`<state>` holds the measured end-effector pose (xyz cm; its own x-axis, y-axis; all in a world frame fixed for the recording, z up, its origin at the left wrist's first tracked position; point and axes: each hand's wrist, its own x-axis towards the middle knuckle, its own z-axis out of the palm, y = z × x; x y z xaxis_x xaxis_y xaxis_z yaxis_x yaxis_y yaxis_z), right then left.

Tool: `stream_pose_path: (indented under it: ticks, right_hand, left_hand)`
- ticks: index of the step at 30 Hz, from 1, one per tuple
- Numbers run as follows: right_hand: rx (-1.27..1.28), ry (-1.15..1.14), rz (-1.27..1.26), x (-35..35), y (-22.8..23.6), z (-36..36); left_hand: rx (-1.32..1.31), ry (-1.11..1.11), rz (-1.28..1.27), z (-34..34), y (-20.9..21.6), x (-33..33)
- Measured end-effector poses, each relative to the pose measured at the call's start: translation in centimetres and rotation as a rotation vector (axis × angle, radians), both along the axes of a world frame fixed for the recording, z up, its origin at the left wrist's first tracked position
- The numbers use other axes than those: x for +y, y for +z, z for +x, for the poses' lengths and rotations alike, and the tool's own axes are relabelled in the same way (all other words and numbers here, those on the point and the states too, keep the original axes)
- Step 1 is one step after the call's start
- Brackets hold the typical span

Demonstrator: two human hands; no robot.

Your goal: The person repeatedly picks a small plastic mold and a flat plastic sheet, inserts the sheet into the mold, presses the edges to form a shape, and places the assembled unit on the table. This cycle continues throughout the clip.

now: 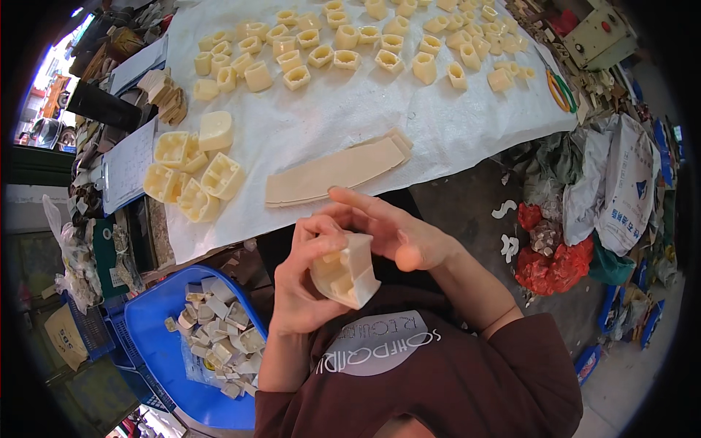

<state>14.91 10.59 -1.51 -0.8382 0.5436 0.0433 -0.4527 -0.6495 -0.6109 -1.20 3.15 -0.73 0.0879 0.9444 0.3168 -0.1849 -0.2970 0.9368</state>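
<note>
My left hand (298,281) grips a cream-coloured hollow block (361,271) with a boxy, open inside, holding it up near my chest. Its fingers and thumb wrap the block's left side. My right hand (398,228) is beside the block's upper right, fingers stretched and thumb apart, holding nothing. Part of its fingers lies behind my left hand. Just beyond my hands, a stack of long tan strips (332,174) lies along the near edge of the white-covered table (292,109). To its left sits a cluster of similar cream blocks (223,175), most with their hollow sides showing.
Many smaller cream hollow pieces (346,60) spread over the table's far side. Orange-and-green-handled scissors (561,91) lie at its right edge. A blue tub (157,321) with pale scraps stands at lower left. Clipboards (128,164) are at left; red bags (558,266) rest on the floor at right.
</note>
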Motion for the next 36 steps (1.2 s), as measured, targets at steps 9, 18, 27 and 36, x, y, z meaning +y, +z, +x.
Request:
stream_pose_path:
  ticks: [9,18,27,36]
  right_hand:
    - [-0.2,-0.088,0.245,0.8,1.8,-0.6]
    - [-0.371,-0.262,0.32,-1.5,0.6,-2.2]
    - [-0.402,-0.398,0.727,-2.0,0.2,-2.4]
    - [-0.598,-0.343,1.165,0.0,0.9,-1.0]
  left_hand:
    - [-0.26,0.172,-0.263,2.0,0.5,-0.2]
    - [0.433,0.475,0.034,2.3,-1.3,-0.2]
    - [-0.305,0.465,-0.201,3.2,-1.0,0.1]
    - [-0.37,0.238,-0.297,1.3,-0.4,-0.3]
